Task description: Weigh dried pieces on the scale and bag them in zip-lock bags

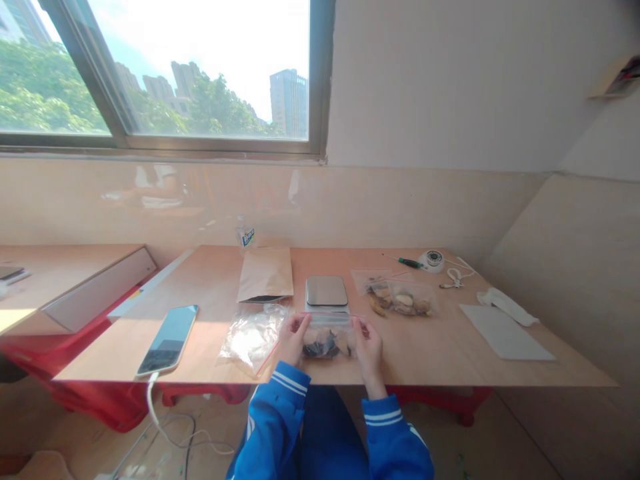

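Observation:
Between my two hands is a clear zip bag (327,341) with a red strip along its top and brown and dark dried pieces inside. My left hand (293,337) pinches its top left corner, and my right hand (369,343) pinches the top right corner. Just behind the bag sits a small scale (327,291) with a metal plate. Left of my left hand lie empty clear zip bags (253,337). A brown paper pouch (267,273) rests behind them, its dark mouth facing me. Filled zip bags (400,297) of similar dried pieces lie to the right of the scale.
A phone (169,340) on a white cable lies at the left. A clear bottle (245,233) stands at the back. On the right are a green screwdriver (409,263), a white dome camera (433,260) with its cable, a white sheet (505,332) and a crumpled white tissue (506,305).

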A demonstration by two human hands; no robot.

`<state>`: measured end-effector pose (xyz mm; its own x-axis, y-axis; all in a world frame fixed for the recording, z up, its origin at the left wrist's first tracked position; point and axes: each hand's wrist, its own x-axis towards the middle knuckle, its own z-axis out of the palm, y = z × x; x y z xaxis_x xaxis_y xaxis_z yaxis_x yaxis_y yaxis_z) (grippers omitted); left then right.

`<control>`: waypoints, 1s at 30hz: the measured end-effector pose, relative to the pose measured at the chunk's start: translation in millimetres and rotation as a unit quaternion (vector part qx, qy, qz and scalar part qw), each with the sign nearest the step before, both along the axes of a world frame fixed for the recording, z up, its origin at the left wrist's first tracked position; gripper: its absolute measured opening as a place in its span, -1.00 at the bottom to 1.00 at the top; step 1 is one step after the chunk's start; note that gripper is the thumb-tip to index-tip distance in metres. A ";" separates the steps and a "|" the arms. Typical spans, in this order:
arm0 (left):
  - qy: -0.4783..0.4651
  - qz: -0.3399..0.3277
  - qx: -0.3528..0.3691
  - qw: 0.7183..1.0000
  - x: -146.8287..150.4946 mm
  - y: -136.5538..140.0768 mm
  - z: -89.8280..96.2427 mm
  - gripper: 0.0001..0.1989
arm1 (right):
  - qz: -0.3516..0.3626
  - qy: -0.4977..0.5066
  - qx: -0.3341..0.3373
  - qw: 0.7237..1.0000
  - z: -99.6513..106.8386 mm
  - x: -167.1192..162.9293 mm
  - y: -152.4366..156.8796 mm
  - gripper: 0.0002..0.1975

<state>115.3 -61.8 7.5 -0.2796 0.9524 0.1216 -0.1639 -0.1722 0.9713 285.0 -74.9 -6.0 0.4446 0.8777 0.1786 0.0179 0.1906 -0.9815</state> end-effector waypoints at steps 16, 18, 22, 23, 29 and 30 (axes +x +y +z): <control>-0.004 -0.078 -0.007 0.997 1.1 -2.1 1.2 -0.66 | 0.073 0.122 -0.017 0.990 -4.7 1.7 1.2 -0.56; -0.003 -0.082 -0.002 0.997 1.5 -2.6 1.7 -0.67 | 0.074 0.123 -0.021 0.989 -6.7 2.5 2.1 -0.57; 0.002 -0.080 -0.005 0.997 2.6 -3.1 3.2 -0.65 | 0.072 0.104 -0.021 0.992 -3.8 1.5 1.7 -0.60; 0.001 -0.080 -0.007 0.997 2.8 -3.0 3.2 -0.64 | 0.069 0.098 -0.016 0.993 -2.3 1.0 1.1 -0.60; -0.003 -0.072 -0.014 0.997 2.7 -0.3 -3.2 -0.60 | 0.050 0.055 0.015 0.997 -0.3 1.1 0.0 -0.65; -0.003 -0.071 -0.013 0.997 2.4 0.2 -4.6 -0.61 | 0.043 0.042 0.020 0.998 -1.0 1.4 0.3 -0.65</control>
